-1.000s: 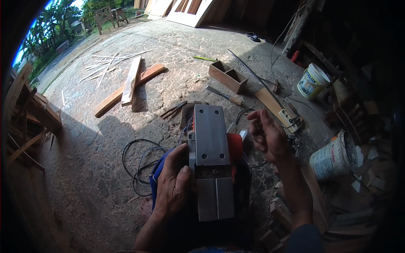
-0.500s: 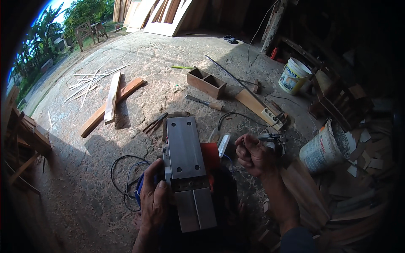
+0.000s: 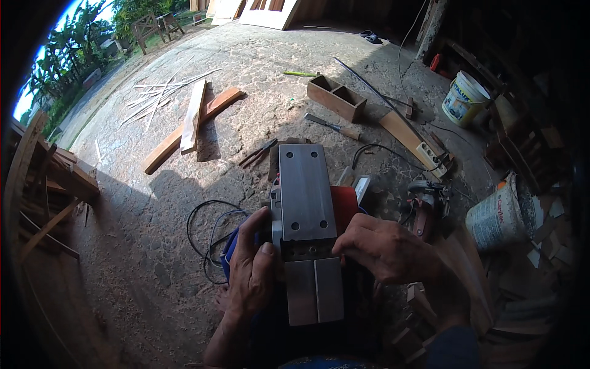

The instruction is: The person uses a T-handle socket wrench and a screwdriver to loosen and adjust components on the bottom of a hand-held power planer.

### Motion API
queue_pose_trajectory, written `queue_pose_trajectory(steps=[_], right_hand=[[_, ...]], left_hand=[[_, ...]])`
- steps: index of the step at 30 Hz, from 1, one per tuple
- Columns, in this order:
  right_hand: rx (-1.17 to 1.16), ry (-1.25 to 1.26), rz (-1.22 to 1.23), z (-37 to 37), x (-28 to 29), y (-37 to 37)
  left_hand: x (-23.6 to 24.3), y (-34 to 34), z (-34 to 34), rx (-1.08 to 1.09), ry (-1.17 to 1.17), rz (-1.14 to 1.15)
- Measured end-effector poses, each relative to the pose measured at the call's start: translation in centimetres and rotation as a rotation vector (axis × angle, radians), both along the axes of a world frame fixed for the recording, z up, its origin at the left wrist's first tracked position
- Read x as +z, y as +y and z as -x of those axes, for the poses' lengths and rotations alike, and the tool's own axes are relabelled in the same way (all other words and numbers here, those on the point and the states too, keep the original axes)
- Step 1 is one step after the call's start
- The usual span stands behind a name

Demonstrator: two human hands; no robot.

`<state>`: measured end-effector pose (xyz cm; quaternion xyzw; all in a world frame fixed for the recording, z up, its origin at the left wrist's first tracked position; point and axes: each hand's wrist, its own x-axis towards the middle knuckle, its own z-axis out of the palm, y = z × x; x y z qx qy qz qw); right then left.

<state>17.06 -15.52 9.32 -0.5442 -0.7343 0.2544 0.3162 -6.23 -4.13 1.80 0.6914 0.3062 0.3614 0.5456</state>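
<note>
An electric hand planer (image 3: pixel 309 197) sits upside down in front of me, its grey metal sole facing up and the long axis pointing away. Wrapped along its left side is my left hand (image 3: pixel 251 273), thumb and fingers against the body. My right hand (image 3: pixel 390 249) is closed in a pinch, fingertips at the right end of the dark cutter slot (image 3: pixel 302 251) between the two sole plates. Whatever lies in that pinch is too small or hidden to name. Part of the planer's red body (image 3: pixel 344 204) shows beyond the right hand.
Ahead on the concrete lie pliers (image 3: pixel 258 152), a chisel (image 3: pixel 332 126), a divided wooden box (image 3: pixel 336 98) and two crossed boards (image 3: pixel 193 126). To the right are a power strip (image 3: pixel 432 160), a circular saw (image 3: pixel 426 206), buckets (image 3: pixel 501 215) and wood offcuts. Cables (image 3: pixel 192 224) loop at left.
My right hand has come down and left from beside the planer to its cutter slot. The view has shifted, so the whole scene sits differently; my left hand keeps its hold.
</note>
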Motion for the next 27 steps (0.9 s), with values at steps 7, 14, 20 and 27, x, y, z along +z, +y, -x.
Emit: queue_pose_trajectory(steps=[7, 14, 20, 27], right_hand=[[0.007, -0.173, 0.018, 0.8, 0.2, 0.9], [0.037, -0.287, 0.006, 1.1, 1.1, 1.0], [0.077, -0.362, -0.038, 1.5, 1.8, 1.3], [0.045, -0.381, -0.042, 1.5, 1.4, 1.5]], left_hand=[[0.6, -0.2, 0.1, 0.005, 0.040, 0.029], [-0.4, 0.2, 0.2, -0.010, 0.017, -0.031], [-0.3, 0.2, 0.3, -0.019, -0.001, -0.026], [0.0, 0.2, 0.4, -0.028, 0.002, -0.029]])
